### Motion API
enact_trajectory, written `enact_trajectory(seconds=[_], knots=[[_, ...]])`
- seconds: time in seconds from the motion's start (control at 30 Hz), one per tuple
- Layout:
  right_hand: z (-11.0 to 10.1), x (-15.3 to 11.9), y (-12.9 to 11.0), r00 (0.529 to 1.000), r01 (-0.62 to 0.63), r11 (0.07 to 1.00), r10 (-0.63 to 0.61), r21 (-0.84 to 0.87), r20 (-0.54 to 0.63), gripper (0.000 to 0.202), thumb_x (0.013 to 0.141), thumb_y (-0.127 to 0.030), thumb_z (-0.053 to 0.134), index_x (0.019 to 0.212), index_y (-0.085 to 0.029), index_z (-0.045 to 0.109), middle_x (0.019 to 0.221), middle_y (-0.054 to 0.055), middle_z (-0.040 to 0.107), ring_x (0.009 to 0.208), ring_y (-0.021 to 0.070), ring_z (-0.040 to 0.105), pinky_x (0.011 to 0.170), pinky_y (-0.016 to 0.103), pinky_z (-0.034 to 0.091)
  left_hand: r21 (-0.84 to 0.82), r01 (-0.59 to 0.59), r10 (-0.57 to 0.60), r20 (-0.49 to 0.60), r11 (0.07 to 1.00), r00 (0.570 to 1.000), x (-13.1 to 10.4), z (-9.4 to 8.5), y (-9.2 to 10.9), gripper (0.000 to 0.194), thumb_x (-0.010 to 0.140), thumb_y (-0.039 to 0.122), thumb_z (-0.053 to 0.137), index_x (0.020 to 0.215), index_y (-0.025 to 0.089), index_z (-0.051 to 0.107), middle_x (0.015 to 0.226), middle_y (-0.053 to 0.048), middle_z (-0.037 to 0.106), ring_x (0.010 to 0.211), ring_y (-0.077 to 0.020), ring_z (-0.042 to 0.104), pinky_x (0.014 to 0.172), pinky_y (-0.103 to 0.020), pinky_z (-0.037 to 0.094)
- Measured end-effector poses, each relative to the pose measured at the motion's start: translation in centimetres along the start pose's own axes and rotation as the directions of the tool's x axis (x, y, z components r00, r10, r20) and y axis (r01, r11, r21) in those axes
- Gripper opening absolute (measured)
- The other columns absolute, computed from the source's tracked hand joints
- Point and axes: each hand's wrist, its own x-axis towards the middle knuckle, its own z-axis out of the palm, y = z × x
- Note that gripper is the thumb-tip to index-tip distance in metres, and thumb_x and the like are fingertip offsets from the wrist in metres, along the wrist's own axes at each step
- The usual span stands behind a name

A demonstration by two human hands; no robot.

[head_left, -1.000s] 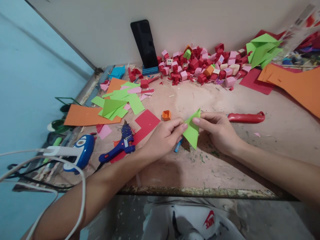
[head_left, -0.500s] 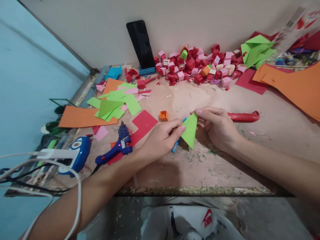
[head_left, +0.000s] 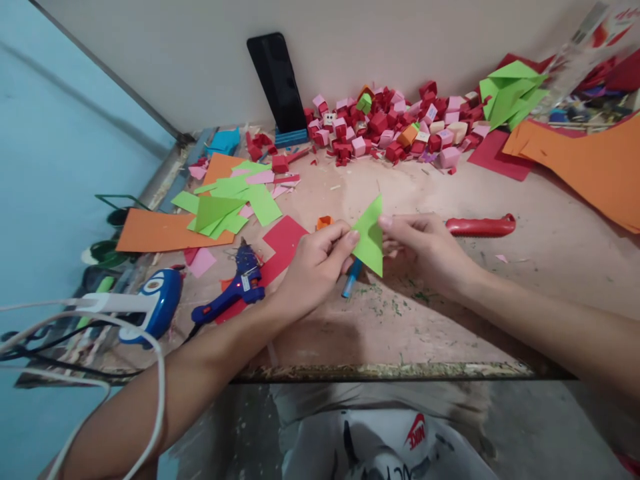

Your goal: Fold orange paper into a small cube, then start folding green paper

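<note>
A folded piece of bright green paper [head_left: 371, 241] is held up between my two hands over the table. My left hand [head_left: 320, 260] pinches its left edge between thumb and fingers. At its right edge, my right hand [head_left: 417, 243] is closed on the paper with thumb and fingertips. Beneath the paper lies a blue pen-like stick [head_left: 352, 279], partly covered. Behind my left hand, a small orange paper box [head_left: 324, 222] shows only its top. A red-handled tool [head_left: 481, 226] lies just beyond my right hand, its other end hidden.
A blue glue gun [head_left: 239, 283] and red paper [head_left: 283, 243] lie left of my hands. Green paper scraps [head_left: 235, 203] sit farther back. Small red and pink paper cubes [head_left: 390, 127] are heaped by the wall, beside a propped phone [head_left: 279, 83]. Orange sheets [head_left: 590, 167] lie at right.
The green paper has turned, and its top point now stands higher. My right fingers have shifted from its upper corner down to its right edge. My left hand still holds the paper.
</note>
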Motion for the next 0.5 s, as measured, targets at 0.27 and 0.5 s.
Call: enact_trajectory(seconds=[0.27, 0.5], knots=[[0.7, -0.47, 0.98, 0.998, -0.029, 1.0, 0.029, 0.0, 0.053, 0.03, 0.085, -0.049, 0.09, 0.08, -0.02, 0.086, 0.079, 0.007, 0.08, 0.068, 0.0178, 0.069, 0.07, 0.033, 0.058, -0.036, 0.011, -0.012, -0.028, 0.999, 1.0, 0.33, -0.04, 0.13, 0.042, 0.109, 0.048, 0.057, 0.078, 0.02, 0.055, 0.065, 0.002, 0.054, 0.059, -0.0112, 0.05, 0.056, -0.025, 0.037], [0.27, -0.24, 1.16, 0.983, -0.132, 0.991, 0.13, 0.005, 0.13, 0.033, 0.082, -0.05, 0.094, 0.084, -0.018, 0.087, 0.079, 0.01, 0.082, 0.077, 0.0208, 0.079, 0.074, 0.031, 0.063, -0.112, 0.002, -0.013, -0.102, 0.994, 0.995, 0.67, -0.26, -0.02, 0.041, 0.109, 0.048, 0.058, 0.079, 0.02, 0.055, 0.063, 0.003, 0.054, 0.055, -0.0098, 0.048, 0.053, -0.024, 0.035]])
